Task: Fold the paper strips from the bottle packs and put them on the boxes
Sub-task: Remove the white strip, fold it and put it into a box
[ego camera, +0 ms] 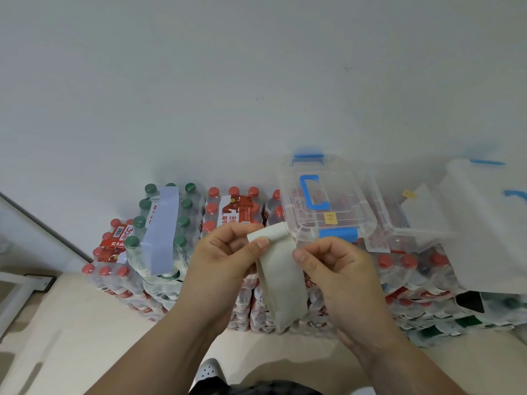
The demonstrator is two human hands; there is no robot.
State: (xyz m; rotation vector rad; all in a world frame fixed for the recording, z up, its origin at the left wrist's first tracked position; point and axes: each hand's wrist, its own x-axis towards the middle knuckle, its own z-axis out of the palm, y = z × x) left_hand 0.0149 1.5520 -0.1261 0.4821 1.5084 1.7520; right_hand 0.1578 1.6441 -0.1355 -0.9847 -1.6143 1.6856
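A cream paper strip (pixel 281 277) hangs in front of me, its top end turned over into a small roll. My left hand (pixel 225 258) pinches that rolled top between thumb and fingers. My right hand (pixel 339 269) pinches the strip's right edge just below the roll. Beyond them a clear plastic box (pixel 328 203) with blue handle and blue latches stands on the red-capped bottle packs (pixel 236 212). A pale blue strip (pixel 162 232) lies over the green-capped pack (pixel 159 223) at the left.
More clear and white lidded boxes (pixel 470 223) sit on the packs to the right. Stacked shrink-wrapped bottle packs (pixel 413 280) line the white wall. Beige floor lies below, with my white shoe (pixel 209 372) at the bottom.
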